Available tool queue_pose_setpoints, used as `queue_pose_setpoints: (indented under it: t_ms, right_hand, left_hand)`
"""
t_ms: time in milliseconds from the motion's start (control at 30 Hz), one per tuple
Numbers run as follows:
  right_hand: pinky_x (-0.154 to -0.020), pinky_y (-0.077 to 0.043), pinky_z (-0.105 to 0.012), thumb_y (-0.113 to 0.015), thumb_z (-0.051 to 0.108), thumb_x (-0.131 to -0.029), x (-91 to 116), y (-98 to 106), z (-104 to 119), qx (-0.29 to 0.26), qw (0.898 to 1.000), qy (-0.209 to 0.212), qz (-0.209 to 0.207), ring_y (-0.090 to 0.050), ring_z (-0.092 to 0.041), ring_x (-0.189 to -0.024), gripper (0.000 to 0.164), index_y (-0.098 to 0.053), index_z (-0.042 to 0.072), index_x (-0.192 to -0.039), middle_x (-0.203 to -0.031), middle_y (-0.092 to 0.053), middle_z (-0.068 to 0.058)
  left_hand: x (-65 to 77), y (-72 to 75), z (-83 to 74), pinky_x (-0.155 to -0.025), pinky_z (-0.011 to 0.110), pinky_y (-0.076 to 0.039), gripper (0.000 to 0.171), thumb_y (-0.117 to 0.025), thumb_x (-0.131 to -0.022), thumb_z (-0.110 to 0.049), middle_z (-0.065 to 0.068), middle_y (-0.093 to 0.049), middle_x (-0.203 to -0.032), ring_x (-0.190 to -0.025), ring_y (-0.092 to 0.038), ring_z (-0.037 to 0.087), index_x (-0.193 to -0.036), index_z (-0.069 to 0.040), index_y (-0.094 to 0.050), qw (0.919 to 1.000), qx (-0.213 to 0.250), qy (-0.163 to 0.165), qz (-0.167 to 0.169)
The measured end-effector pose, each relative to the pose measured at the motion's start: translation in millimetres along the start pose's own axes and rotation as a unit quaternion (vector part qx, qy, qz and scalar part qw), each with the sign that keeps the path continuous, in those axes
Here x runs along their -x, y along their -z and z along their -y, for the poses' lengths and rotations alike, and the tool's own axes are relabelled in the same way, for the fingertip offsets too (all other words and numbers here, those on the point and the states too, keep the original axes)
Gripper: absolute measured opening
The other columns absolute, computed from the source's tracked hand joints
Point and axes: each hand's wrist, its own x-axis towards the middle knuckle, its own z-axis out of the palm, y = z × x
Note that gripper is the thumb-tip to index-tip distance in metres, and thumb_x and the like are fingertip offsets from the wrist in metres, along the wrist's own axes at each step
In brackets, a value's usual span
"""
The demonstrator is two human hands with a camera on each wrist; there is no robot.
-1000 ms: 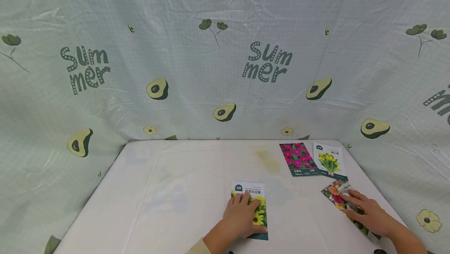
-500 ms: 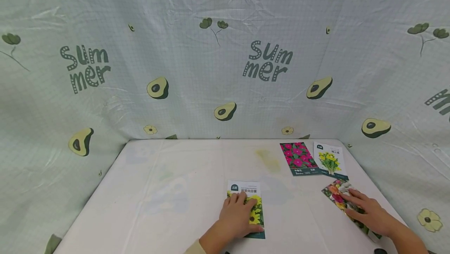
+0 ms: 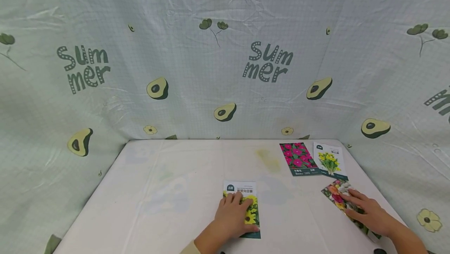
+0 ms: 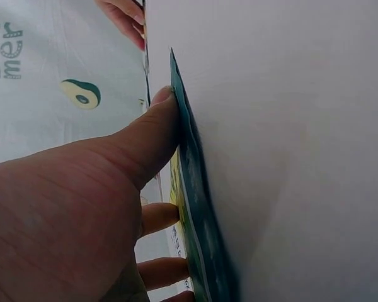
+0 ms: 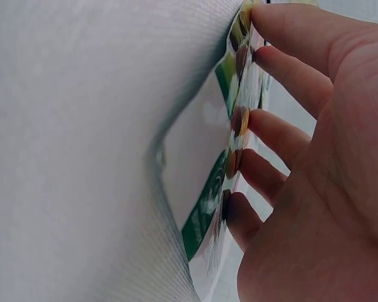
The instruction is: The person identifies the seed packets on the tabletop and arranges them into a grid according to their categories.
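Note:
My left hand (image 3: 230,215) rests with spread fingers on a sunflower seed packet (image 3: 250,204) lying flat near the table's front middle. In the left wrist view, the thumb (image 4: 160,126) and fingertips press on its printed face, with its dark green end strip towards the camera. To the right, my right hand (image 3: 370,214) lies with its fingertips on another seed packet (image 3: 333,196), printed with multicoloured flowers and slanted on the table. Seen from the right wrist, this packet (image 5: 198,157) is slightly puffed, its side edge facing the camera; the fingers touch its front without curling round it.
Behind the right hand lie a pink-flower packet (image 3: 299,158) and a white packet with yellow flowers (image 3: 329,160), their edges meeting. The white table (image 3: 158,207) is bounded at the back and sides by a printed curtain (image 3: 190,70).
The left hand has slid the sunflower packet a short way left along the table. The right hand and the other packets stay in place.

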Motion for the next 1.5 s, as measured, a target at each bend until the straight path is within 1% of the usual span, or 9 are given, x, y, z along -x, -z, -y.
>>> queue_pose_setpoints:
  t_ms: [433, 667, 867, 1033, 1233, 1500]
  right_hand:
    - [-0.091, -0.036, -0.079, -0.059, 0.037, -0.103, 0, -1, 1, 0.005, 1.0, 0.003, -0.007, -0.033, -0.071, -0.13, 0.06, -0.051, -0.004, -0.146, -0.151, -0.032, -0.043]
    - [-0.09, -0.036, -0.079, -0.058, 0.038, -0.104, 0, 0, 1, 0.005, 1.0, -0.001, -0.005, -0.033, -0.07, -0.129, 0.061, -0.05, -0.004, -0.147, -0.152, -0.031, -0.043]
    - [-0.09, -0.036, -0.079, -0.059, 0.038, -0.103, 1, -1, 2, 0.006, 1.0, 0.003, -0.012, -0.034, -0.069, -0.129, 0.06, -0.051, -0.003, -0.146, -0.151, -0.032, -0.043]
    - [-0.09, -0.035, -0.08, -0.059, 0.039, -0.103, 0, -1, 2, 0.003, 1.0, -0.002, -0.007, -0.033, -0.07, -0.129, 0.061, -0.05, -0.003, -0.147, -0.152, -0.031, -0.043]
    - [-0.091, -0.034, -0.081, -0.059, 0.04, -0.103, -1, -1, 0, -0.002, 1.0, -0.008, -0.001, -0.032, -0.069, -0.129, 0.063, -0.049, -0.002, -0.148, -0.153, -0.029, -0.042]
    - [-0.091, -0.035, -0.081, -0.059, 0.042, -0.103, -2, -1, -1, 0.001, 1.0, -0.013, 0.003, -0.031, -0.069, -0.129, 0.064, -0.049, -0.003, -0.148, -0.153, -0.029, -0.042]
  left_hand:
    - [4.8, 3.8, 8.7, -0.105, 0.051, -0.04, 0.079, -0.071, -0.079, -0.075, 0.003, -0.049, -0.136, -0.127, -0.046, 0.029, -0.146, -0.036, -0.053, 1.0, 0.004, -0.006, -0.001]
    - [6.0, 2.2, 14.8, -0.103, 0.051, -0.041, 0.08, -0.07, -0.079, -0.076, 0.003, -0.05, -0.135, -0.124, -0.046, 0.029, -0.146, -0.035, -0.053, 0.9999, -0.007, -0.005, -0.008]
    - [9.8, 5.7, 19.3, -0.103, 0.051, -0.041, 0.079, -0.071, -0.08, -0.073, 0.004, -0.049, -0.135, -0.124, -0.046, 0.029, -0.146, -0.034, -0.054, 1.0, -0.004, -0.003, -0.006]
    - [12.6, 9.0, 22.9, -0.105, 0.053, -0.04, 0.079, -0.072, -0.08, -0.072, 0.004, -0.049, -0.135, -0.124, -0.046, 0.03, -0.146, -0.033, -0.054, 1.0, 0.004, 0.001, -0.001]
    - [14.9, 11.7, 27.3, -0.106, 0.054, -0.04, 0.079, -0.072, -0.081, -0.072, 0.005, -0.049, -0.138, -0.125, -0.046, 0.031, -0.146, -0.032, -0.053, 1.0, 0.002, 0.002, 0.006]
    - [16.2, 10.1, 31.7, -0.106, 0.053, -0.041, 0.08, -0.07, -0.08, -0.074, 0.005, -0.048, -0.139, -0.124, -0.046, 0.03, -0.146, -0.032, -0.053, 1.0, -0.007, 0.003, 0.006]
